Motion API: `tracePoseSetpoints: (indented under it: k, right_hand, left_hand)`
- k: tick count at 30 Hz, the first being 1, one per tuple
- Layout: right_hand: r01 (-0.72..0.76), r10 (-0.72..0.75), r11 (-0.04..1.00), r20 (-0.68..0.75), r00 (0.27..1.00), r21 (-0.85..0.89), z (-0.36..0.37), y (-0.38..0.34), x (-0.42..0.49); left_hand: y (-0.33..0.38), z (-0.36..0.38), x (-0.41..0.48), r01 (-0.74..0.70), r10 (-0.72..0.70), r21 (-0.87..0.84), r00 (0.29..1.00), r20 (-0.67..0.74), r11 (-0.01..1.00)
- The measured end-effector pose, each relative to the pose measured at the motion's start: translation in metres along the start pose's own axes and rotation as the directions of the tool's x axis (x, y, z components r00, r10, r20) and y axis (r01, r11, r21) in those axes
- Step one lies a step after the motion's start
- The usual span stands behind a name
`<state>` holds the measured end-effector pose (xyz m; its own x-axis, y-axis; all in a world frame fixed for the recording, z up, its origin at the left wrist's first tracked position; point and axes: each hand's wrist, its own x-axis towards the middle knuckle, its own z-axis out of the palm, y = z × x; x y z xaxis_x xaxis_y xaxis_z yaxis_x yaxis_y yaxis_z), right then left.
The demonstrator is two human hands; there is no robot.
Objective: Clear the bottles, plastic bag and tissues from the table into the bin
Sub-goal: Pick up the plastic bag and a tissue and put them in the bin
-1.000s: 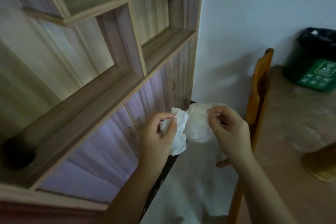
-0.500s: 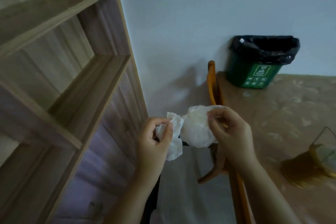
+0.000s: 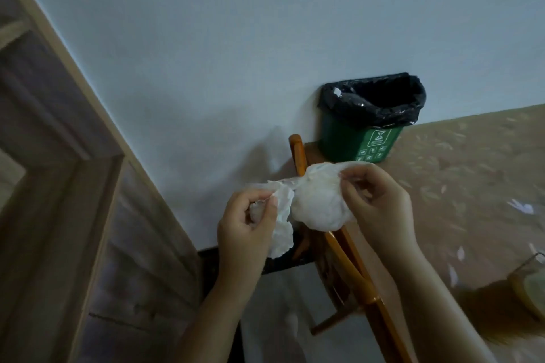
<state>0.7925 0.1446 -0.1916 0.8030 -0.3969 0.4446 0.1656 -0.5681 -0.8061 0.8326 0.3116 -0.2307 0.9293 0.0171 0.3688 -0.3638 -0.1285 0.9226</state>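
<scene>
My left hand point(image 3: 247, 224) pinches a crumpled white tissue point(image 3: 281, 233) that hangs below its fingers. My right hand point(image 3: 380, 209) grips the top of a bulging translucent plastic bag point(image 3: 318, 203), which touches the tissue at its left side. Both are held in the air in front of a wooden chair back. A green bin point(image 3: 351, 144) with a black liner point(image 3: 374, 100) stands on the far left corner of the table, against the wall, a little above and beyond my hands. Its mouth is open and dark inside.
The table point(image 3: 472, 180) has a beige patterned cover and fills the right side. An orange wooden chair point(image 3: 354, 271) stands at its left edge under my hands. A glass object with a golden base point(image 3: 528, 289) sits at the right edge. Wooden shelving point(image 3: 59, 186) lines the left.
The view has swung right, from the shelving toward the wall and bin, so the bin now sits nearer the centre. My hands still hold the tissue and bag, and have spread slightly apart.
</scene>
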Motion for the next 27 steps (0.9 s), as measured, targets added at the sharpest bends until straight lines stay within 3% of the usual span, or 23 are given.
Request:
tracePoseSetpoints:
  k: [13, 21, 27]
  right_hand:
    - [-0.099, 0.089, 0.995, -0.311, 0.946, -0.014, -0.011, 0.059, 0.151]
    - [-0.143, 0.104, 0.989, -0.522, 0.847, -0.035, -0.021, 0.084, 0.202]
    - [-0.202, 0.101, 0.976, -0.638, 0.763, -0.087, -0.032, 0.103, 0.245]
  left_hand:
    - [-0.023, 0.117, 0.167, 0.044, -0.038, -0.021, 0.975, 0.220, 0.999]
    - [-0.035, 0.167, 0.227, -0.064, 0.067, -0.019, 0.941, 0.332, 0.998]
    - [-0.039, 0.209, 0.269, -0.062, 0.082, -0.059, 0.891, 0.446, 0.996]
